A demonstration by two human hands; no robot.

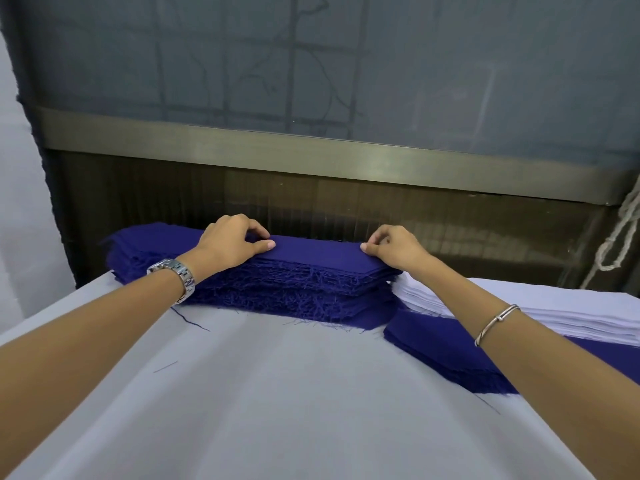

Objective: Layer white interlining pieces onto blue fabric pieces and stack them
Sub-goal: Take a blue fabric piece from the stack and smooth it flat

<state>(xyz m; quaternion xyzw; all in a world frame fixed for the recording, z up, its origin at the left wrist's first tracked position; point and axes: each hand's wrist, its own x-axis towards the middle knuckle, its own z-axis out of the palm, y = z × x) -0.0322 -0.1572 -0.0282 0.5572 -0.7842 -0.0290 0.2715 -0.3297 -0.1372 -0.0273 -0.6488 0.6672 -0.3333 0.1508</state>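
- White table cover [277,393] at 6 o'clock, with loose blue threads [192,322] on it.
- Interlining stack [554,317] at 3 o'clock, lying on a low blue pile [433,344].
- Blue fabric stack [294,282] toward 12 o'clock. Left hand [228,244] and right hand [394,247] each pinch one end of the top piece [318,252].
- Risk: the frayed edges could snag, so a lift may take two plies or drag the stack askew.

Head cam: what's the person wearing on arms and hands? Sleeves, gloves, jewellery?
No gloves, and no sleeves in view: both forearms are bare. The left hand has a silver metal link-band watch at its wrist. The right hand has a thin silver bangle further up the forearm.
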